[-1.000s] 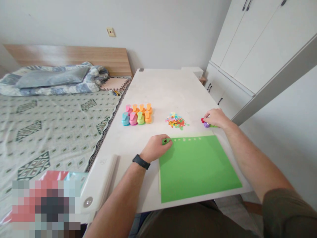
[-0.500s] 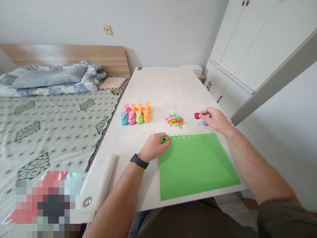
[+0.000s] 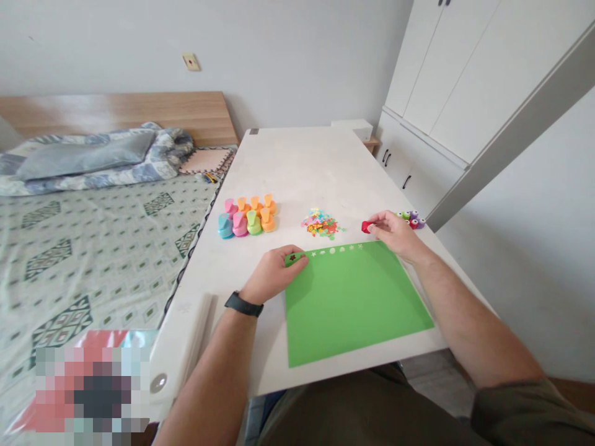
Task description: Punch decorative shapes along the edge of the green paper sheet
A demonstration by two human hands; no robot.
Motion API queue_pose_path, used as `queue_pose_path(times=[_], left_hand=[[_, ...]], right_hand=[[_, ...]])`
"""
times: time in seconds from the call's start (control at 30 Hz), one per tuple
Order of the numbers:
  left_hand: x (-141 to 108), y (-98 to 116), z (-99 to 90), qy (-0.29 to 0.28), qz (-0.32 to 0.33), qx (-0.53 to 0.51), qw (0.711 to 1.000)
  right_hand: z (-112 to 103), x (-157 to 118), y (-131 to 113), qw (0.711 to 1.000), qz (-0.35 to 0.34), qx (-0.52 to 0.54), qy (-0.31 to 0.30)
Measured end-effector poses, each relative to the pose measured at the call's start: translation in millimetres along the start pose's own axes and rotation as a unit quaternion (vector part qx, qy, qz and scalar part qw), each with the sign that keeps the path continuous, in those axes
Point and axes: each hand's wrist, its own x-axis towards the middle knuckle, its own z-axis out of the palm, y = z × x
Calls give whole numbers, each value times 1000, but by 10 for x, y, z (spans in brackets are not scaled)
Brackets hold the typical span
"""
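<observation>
Two hands, well apart: your left hand (image 3: pixel 274 272) presses the punched edge of the green card (image 3: pixel 353 303), your right hand (image 3: pixel 395 235) pinches a red craft punch (image 3: pixel 367 227) on the bench (image 3: pixel 297 167).

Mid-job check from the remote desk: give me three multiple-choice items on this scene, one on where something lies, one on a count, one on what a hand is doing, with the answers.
1. Where is the pile of small paper cutouts?
A. On the green sheet
B. On the white table, beyond the sheet's top edge
C. On the bed

2. How many craft punches stand in the coloured block left of the pile?
A. Six
B. Ten
C. Eight

3. What is the right hand doing?
A. Pinching a red craft punch
B. Lying flat and empty on the sheet
C. Gripping the pile

Answers:
1. B, bare table shows between the pile and the sheet.
2. C, four stand in the back row and four in front.
3. A, the fingers close on the red punch beyond the sheet's top edge.
</observation>
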Motion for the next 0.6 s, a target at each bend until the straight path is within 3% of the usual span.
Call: queue_pose_path(times=[0.6], left_hand=[[52,-70,9,20,-1,-17,1000]], right_hand=[[-90,30,91,995,-5,-27,-95]])
